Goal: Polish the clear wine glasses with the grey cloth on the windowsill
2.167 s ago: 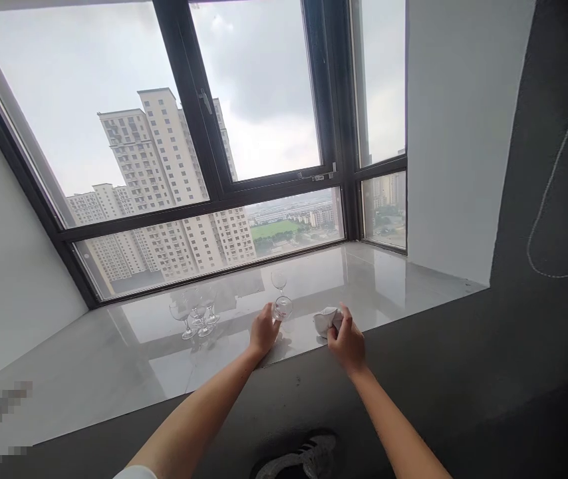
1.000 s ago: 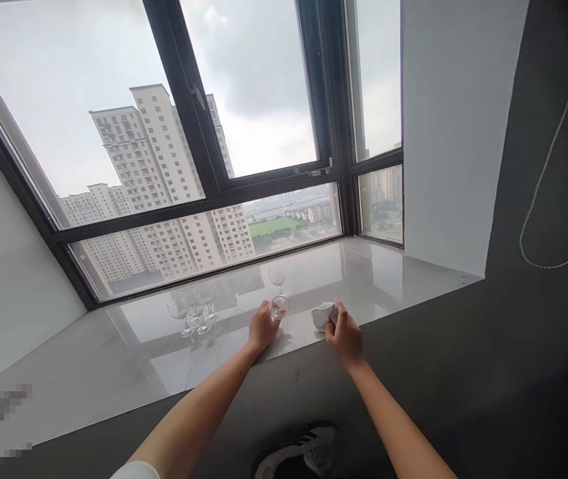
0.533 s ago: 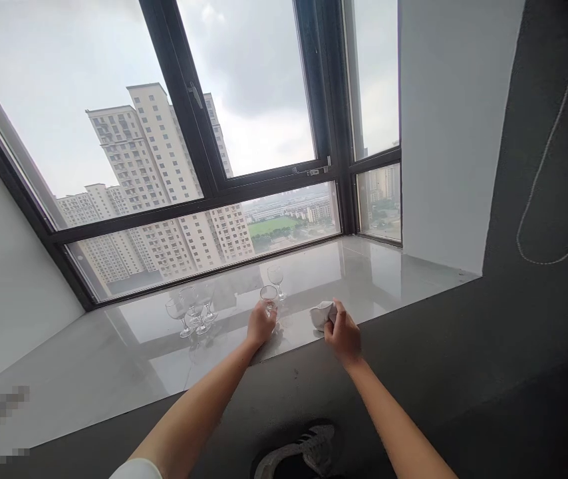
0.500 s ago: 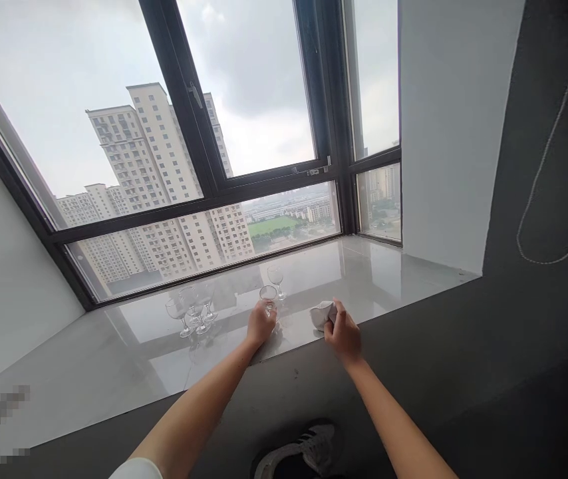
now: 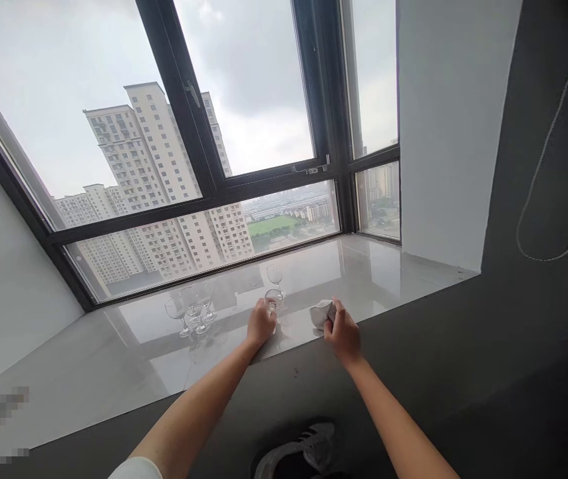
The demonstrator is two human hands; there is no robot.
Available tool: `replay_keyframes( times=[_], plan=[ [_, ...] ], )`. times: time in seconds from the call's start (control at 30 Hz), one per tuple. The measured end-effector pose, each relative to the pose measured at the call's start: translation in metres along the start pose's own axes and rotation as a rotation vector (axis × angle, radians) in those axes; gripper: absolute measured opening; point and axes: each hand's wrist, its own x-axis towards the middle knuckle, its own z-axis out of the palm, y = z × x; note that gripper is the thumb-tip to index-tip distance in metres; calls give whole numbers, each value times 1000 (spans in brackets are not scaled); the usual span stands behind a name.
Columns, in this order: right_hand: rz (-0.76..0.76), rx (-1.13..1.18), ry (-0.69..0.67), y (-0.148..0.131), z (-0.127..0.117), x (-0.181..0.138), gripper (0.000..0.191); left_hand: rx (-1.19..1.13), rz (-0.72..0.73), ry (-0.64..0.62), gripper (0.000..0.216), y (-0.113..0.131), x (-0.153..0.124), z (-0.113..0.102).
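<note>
My left hand (image 5: 261,324) is closed around the lower part of a clear stemmed wine glass (image 5: 274,299), whose bowl tilts to the right above my fingers. Between the fingers of my right hand (image 5: 344,334) is a crumpled white cloth (image 5: 321,314), held just above the sill near its front edge. Right behind the held glass, another wine glass (image 5: 275,273) stands upright. Farther left, several more wine glasses (image 5: 184,314) stand in a close group.
The glossy grey window sill (image 5: 94,372) runs slantwise below a dark-framed window (image 5: 274,183). A white wall (image 5: 443,133) bounds the right end. A beaded blind cord (image 5: 531,186) hangs at far right. Below the sill a shoe (image 5: 318,447) shows.
The wine glass in my left hand has tipped, its bowl shifting slightly right and down. My right hand keeps the cloth in nearly the same place.
</note>
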Motion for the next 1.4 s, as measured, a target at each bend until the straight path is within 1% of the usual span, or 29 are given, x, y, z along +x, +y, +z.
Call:
replay_keyframes(
  times=[0.17, 0.7, 0.93, 1.23, 1.3, 1.4],
  plan=[
    [-3, 4, 5, 1, 2, 0, 56, 48, 37, 3, 26, 1, -1, 0],
    [-17, -4, 26, 1, 1, 1, 55, -1, 43, -13, 21, 1, 1, 0],
    [1, 1, -12, 1, 0, 0, 56, 23, 11, -23, 15, 1, 1, 0],
    [0, 6, -1, 2, 2, 0, 57, 66, -31, -44, 19, 3, 1, -1],
    [4, 7, -6, 2, 1, 0, 56, 101, -28, -41, 21, 4, 0, -3],
    [3, 11, -3, 1, 0, 0, 56, 181, -32, -41, 29, 5, -2, -5]
  ],
)
